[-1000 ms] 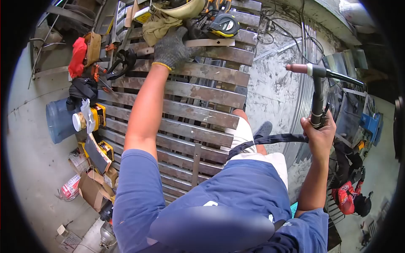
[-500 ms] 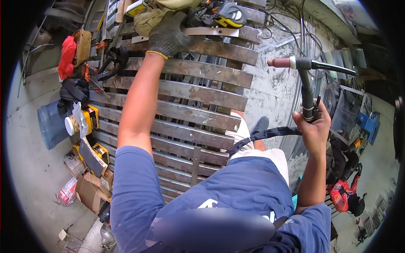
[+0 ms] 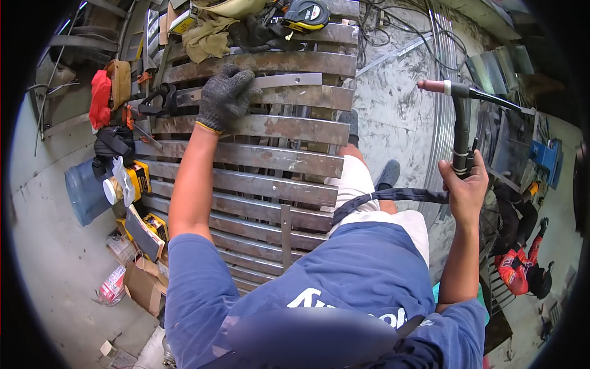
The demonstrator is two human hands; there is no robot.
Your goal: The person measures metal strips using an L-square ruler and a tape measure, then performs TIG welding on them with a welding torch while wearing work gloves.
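My left hand (image 3: 226,98) wears a dark grey knit glove with a yellow cuff edge. Its fingers are curled over a flat metal strip (image 3: 287,81) with a hole near its right end, at the slatted metal bench top. The glove hides the strip's middle. My bare right hand (image 3: 466,187) grips a TIG welding torch (image 3: 461,129) by its handle, held up off to the right of the bench. The torch's reddish cup (image 3: 434,86) points left, and a dark sheathed cable (image 3: 399,195) runs from the handle toward my waist.
At the bench's far end are a tape measure (image 3: 305,15), a tan cloth (image 3: 208,38) and dark gloves (image 3: 261,34). Clamps, a red cloth (image 3: 99,98) and a blue bucket (image 3: 86,194) line the left side. A person in red (image 3: 516,270) is at right, beyond metal rods (image 3: 444,92).
My left hand has drawn the metal strip nearer to me, away from the tape measure and cloth. My right hand still holds the torch. The whole view has shifted slightly.
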